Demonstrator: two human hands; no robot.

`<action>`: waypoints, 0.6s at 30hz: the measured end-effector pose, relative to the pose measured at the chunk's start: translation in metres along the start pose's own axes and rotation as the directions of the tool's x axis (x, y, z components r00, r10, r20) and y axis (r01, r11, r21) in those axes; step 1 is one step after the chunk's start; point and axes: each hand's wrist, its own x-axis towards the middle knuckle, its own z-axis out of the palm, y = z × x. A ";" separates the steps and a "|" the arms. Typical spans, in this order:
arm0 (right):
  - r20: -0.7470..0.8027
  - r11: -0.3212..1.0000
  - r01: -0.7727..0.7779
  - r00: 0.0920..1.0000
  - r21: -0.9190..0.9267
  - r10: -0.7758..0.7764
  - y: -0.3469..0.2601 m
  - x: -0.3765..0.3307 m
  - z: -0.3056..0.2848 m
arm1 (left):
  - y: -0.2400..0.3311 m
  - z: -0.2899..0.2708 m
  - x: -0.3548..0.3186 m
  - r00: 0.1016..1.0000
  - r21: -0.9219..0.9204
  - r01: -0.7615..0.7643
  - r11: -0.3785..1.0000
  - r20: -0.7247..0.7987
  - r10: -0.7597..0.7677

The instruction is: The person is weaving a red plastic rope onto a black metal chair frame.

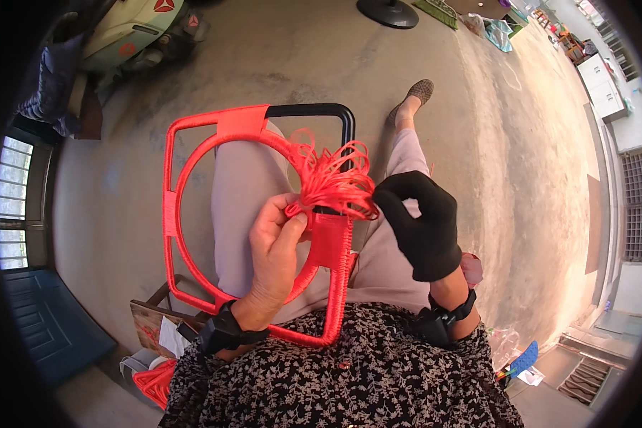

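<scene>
Across my lap rests a rounded square frame (169, 164) with a round ring inside it. Red cord is wound over most of the frame; its upper right corner is bare black. My left hand (274, 239), bare, is closed in a pinch at the base of a looped bundle of red cord (332, 175), beside the frame's right side. My right hand (421, 221), in a black glove, has thumb and forefinger pressed together at the bundle's right edge, on the cord loops. The exact strand between those fingertips is too small to make out.
Left of my lap is a small wooden stool (146, 321) with paper and a phone on it, and more red cord (155, 383) lies below. A scooter (132, 36) stands at the far left. A round black base (387, 13) and a green broom head (437, 12) are ahead.
</scene>
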 end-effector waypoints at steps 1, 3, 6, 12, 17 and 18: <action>0.094 0.988 -0.139 0.987 0.065 0.133 0.010 0.001 0.000 | 0.001 0.000 0.000 0.998 -0.044 0.057 0.997 -0.026 -0.058; 0.258 0.953 -0.264 0.941 0.149 0.221 0.030 0.001 0.008 | -0.007 -0.003 0.002 0.994 -0.095 0.110 0.989 0.011 -0.109; 0.364 0.906 -0.331 0.904 0.264 0.224 0.036 -0.002 0.024 | -0.008 -0.002 0.001 0.976 -0.200 0.213 0.956 0.098 -0.197; 0.369 0.984 -0.094 0.929 0.154 0.031 0.035 -0.004 0.039 | -0.006 -0.001 0.004 0.920 -0.173 0.368 0.914 0.211 -0.330; 0.338 0.952 -0.248 0.924 0.180 0.176 0.046 -0.004 0.026 | -0.002 -0.001 0.011 0.942 -0.444 0.334 0.832 0.142 -0.303; 0.322 0.900 -0.300 0.926 0.316 0.196 0.049 -0.004 0.021 | -0.003 0.000 0.011 0.942 -0.443 0.336 0.831 0.144 -0.304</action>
